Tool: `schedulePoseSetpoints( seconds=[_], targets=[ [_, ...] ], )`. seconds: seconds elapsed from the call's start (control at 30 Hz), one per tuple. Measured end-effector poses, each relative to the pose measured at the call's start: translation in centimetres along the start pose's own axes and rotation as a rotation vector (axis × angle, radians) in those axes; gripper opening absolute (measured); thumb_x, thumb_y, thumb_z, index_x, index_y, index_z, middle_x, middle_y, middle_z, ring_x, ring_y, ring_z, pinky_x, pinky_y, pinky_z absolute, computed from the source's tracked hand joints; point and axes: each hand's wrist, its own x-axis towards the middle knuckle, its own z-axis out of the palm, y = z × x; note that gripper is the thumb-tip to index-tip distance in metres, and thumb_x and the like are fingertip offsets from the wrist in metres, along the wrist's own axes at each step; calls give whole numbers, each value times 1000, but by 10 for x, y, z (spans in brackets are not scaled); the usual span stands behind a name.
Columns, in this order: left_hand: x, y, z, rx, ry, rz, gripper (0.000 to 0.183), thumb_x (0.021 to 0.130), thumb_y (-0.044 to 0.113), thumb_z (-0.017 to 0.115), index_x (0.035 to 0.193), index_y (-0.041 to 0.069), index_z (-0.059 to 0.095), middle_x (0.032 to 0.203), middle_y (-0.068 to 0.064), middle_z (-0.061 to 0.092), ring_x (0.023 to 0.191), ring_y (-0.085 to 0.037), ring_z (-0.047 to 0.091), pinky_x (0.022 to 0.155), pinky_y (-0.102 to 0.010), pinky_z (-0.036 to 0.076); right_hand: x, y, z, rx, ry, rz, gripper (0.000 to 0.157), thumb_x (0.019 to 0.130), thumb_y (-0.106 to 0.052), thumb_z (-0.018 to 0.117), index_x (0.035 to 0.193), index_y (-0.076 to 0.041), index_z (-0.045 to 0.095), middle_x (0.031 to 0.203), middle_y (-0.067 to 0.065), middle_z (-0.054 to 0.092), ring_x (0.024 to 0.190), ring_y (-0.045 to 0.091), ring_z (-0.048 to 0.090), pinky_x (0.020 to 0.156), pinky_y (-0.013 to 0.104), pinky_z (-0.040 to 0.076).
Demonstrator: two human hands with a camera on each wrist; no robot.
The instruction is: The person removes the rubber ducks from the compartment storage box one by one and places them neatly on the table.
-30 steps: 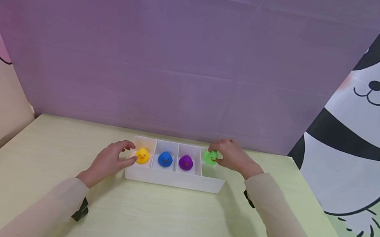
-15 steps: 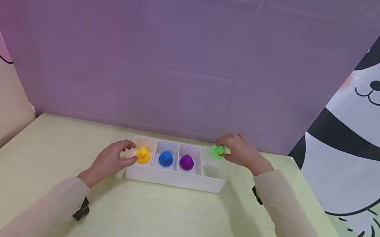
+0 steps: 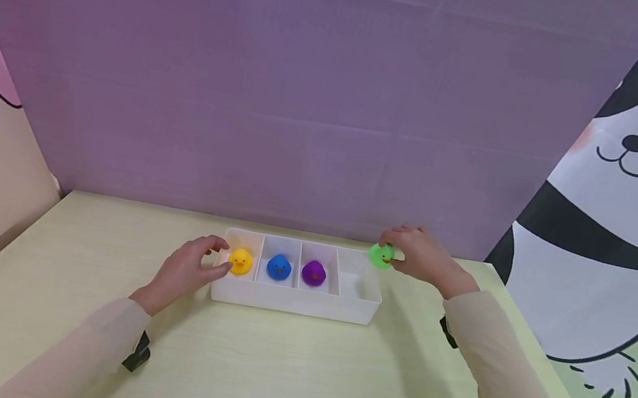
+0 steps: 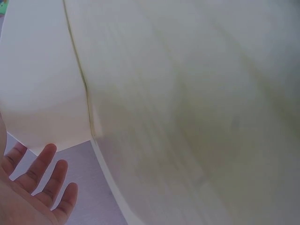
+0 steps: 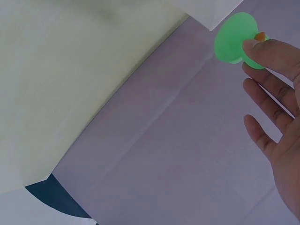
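Note:
A white divided box point(image 3: 292, 302) stands on the table. Its compartments hold a yellow rubber duck point(image 3: 240, 261), a blue rubber duck point(image 3: 279, 267) and a purple rubber duck point(image 3: 314, 273). My left hand point(image 3: 184, 272) rests at the box's left end, thumb near the yellow duck; in the left wrist view its fingers point(image 4: 57, 177) lie loosely spread by the box's corner. My right hand point(image 3: 424, 259) pinches a green rubber duck point(image 3: 380, 255) between thumb and fingers, above the box's back right corner. The right wrist view shows this green duck point(image 5: 236, 38) with its orange beak by the thumb.
The rightmost compartment point(image 3: 352, 283) shows its bare floor. Pale wooden tabletop point(image 3: 281, 372) surrounds the box. A purple backdrop point(image 3: 284, 97) rises behind the table's back edge, and a panda print point(image 3: 622, 196) hangs at the right.
My right hand has lifted the green duck up from over the rightmost compartment and moved it right, toward the box's outer corner. The left hand and the box have stayed put.

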Motion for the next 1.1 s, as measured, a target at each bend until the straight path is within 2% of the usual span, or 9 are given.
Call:
schedulePoseSetpoints(
  seconds=[0.4,0.57,0.83,1.1],
  targets=[
    [0,-2,0,1,-7,-20,40,83,31,64,115,10,56,112,-12,60,100,-31,55,86,-46,46,-18,10,10,-19,-9,31,28,69,-6,75,94,-12,65,87,-2,64,88,22,54,83,49,40],
    [0,-2,1,10,-2,-20,40,83,31,64,115,9,56,111,-11,60,101,-30,55,87,-46,46,-27,16,24,-16,8,26,28,67,-4,76,91,-13,65,84,-3,62,86,22,54,78,47,40],
    [1,-2,2,17,8,-19,39,82,31,64,114,10,56,110,-10,60,99,-28,55,86,-45,47,-39,24,47,5,7,31,28,65,-3,75,88,-14,64,78,-6,60,79,17,51,70,39,39],
    [2,-1,2,16,8,-19,38,82,32,64,114,12,57,110,-9,61,99,-27,55,85,-44,47,-45,24,63,31,-28,46,28,67,-2,74,90,-13,64,80,-4,60,79,16,51,67,37,39]
  ],
)
